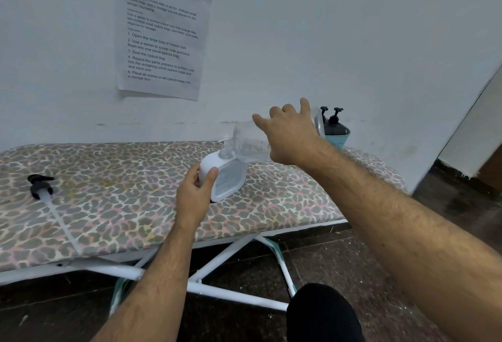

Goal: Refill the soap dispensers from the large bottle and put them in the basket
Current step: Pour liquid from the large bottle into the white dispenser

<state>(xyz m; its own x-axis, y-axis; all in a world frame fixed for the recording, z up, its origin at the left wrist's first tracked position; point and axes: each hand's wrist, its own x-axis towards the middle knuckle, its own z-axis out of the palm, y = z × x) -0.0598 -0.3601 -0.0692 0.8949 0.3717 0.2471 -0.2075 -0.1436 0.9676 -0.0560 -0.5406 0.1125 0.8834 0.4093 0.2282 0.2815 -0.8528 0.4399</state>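
Observation:
My left hand (pixel 196 192) grips a white soap dispenser (pixel 222 176) that stands on the ironing board with its neck uncapped. My right hand (pixel 288 135) holds a large clear bottle (pixel 248 142) tipped on its side, its mouth over the dispenser's neck. A black pump head with a long clear tube (pixel 40 185) lies on the board at the far left. At the back right a teal basket (pixel 338 139) holds two dark dispensers with black pumps (pixel 332 121).
The leopard-print ironing board (pixel 122 200) stands on a white metal frame (pixel 217 263) against a pale wall. A printed sheet (pixel 163 29) hangs on the wall. My dark knee (pixel 323 314) shows below. Dark floor lies to the right.

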